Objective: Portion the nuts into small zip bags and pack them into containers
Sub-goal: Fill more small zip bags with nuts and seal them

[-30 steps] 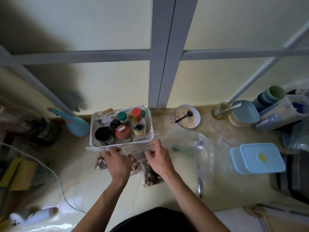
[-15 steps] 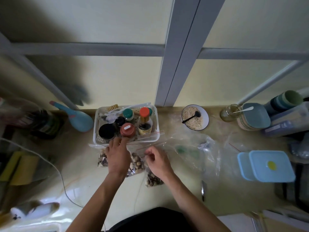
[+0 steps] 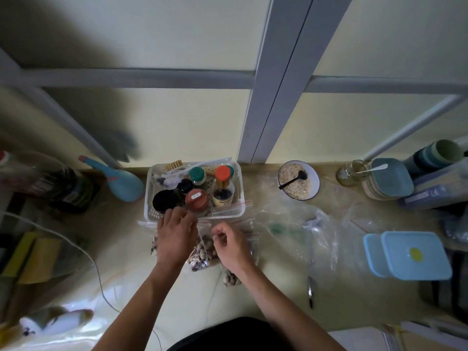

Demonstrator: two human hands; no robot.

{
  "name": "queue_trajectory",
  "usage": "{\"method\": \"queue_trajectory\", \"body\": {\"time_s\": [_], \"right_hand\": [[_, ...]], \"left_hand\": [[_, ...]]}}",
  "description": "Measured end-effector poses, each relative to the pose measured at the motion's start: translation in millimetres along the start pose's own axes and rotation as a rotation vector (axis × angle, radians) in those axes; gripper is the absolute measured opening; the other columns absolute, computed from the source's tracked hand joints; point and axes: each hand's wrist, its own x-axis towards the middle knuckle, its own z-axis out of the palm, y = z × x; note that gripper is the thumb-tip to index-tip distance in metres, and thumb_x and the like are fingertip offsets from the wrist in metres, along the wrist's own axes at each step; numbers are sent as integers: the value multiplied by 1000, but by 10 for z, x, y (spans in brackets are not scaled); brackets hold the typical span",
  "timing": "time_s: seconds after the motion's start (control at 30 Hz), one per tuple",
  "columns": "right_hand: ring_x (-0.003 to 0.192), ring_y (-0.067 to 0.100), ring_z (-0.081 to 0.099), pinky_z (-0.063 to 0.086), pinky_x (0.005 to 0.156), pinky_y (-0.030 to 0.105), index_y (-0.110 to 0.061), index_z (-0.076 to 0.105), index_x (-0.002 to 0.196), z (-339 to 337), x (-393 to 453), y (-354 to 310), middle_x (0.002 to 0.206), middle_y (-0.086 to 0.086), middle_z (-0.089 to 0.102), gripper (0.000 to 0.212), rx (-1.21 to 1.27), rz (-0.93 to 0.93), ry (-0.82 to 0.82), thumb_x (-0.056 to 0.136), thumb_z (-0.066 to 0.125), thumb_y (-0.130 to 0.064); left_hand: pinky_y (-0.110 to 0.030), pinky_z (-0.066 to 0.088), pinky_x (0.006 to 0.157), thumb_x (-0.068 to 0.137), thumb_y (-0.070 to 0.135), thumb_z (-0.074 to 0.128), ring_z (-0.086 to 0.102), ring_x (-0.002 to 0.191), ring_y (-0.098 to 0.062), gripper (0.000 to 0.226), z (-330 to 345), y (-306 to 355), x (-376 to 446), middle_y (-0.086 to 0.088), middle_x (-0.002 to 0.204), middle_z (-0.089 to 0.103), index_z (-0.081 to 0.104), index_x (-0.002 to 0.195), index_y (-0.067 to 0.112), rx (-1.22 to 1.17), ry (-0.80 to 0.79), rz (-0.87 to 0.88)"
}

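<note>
Task part-way through, judging by the layout. Several small zip bags of nuts point(image 3: 201, 252) lying flat on the counter point(image 3: 278, 282) at centre frame, partly hidden under both hands; one more filled bag point(image 3: 231, 279) showing just below the right wrist. Red seal strips visible along the upper edges of the bags, just below the white basket point(image 3: 152, 209) of jars; sealed or unsealed cannot be determined.

Left hand point(image 3: 174, 236): fingers extended forward over the bags toward the basket edge, pressing or touching the plastic, nothing gripped as far as visible. Right hand point(image 3: 231, 243): fingers curled, thumb and forefinger apparently pinching the top edge of a bag; contact too small to confirm fully.

Blue lidded containers point(image 3: 412, 254) at right of frame, well apart from the bags, lids on, no bags visibly inside. Large loose clear bag point(image 3: 304, 229) crumpled between hands and containers. Bowl of oats point(image 3: 298, 179) with black spoon in the upper right of the counter.

Done: portioning of several bags. Outstanding: sealing check, packing into containers.
</note>
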Motion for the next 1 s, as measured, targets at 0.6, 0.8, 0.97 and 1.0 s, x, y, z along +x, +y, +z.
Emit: {"method": "queue_trajectory", "body": {"time_s": [0.6, 0.8, 0.97, 1.0], "right_hand": [[71, 6, 59, 46, 65, 24, -14, 67, 87, -228, -210, -425, 81, 3, 69, 11, 236, -44, -155, 89, 76, -21], [98, 14, 67, 53, 87, 31, -27, 63, 98, -394, -310, -627, 101, -3, 71, 9, 362, -83, -186, 92, 70, -27], [92, 32, 68, 56, 81, 51, -25, 59, 101, -650, -366, -682, 100, 8, 70, 17, 571, -47, -146, 89, 70, -24], [91, 30, 68, 55, 82, 49, -24, 61, 103, -717, -384, -685, 100, 7, 70, 18, 605, -50, -145, 89, 72, -25]], "left_hand": [[-40, 33, 98, 82, 32, 74, 63, 101, -18, 33, -1049, 146, 82, 9, 101, 68, 54, 108, 30, 59, -563, -178], [-38, 48, 98, 80, 46, 78, 60, 104, -11, 23, -1462, 211, 184, 11, 112, 64, 71, 100, 38, 131, -549, -60], [-34, 55, 79, 79, 39, 78, 60, 87, -6, 14, -1522, 306, 153, 10, 97, 62, 66, 77, 33, -291, -452, 20], [-33, 55, 78, 81, 36, 77, 64, 85, -7, 12, -1522, 337, 136, 8, 94, 66, 68, 80, 30, -409, -472, 35]]}}
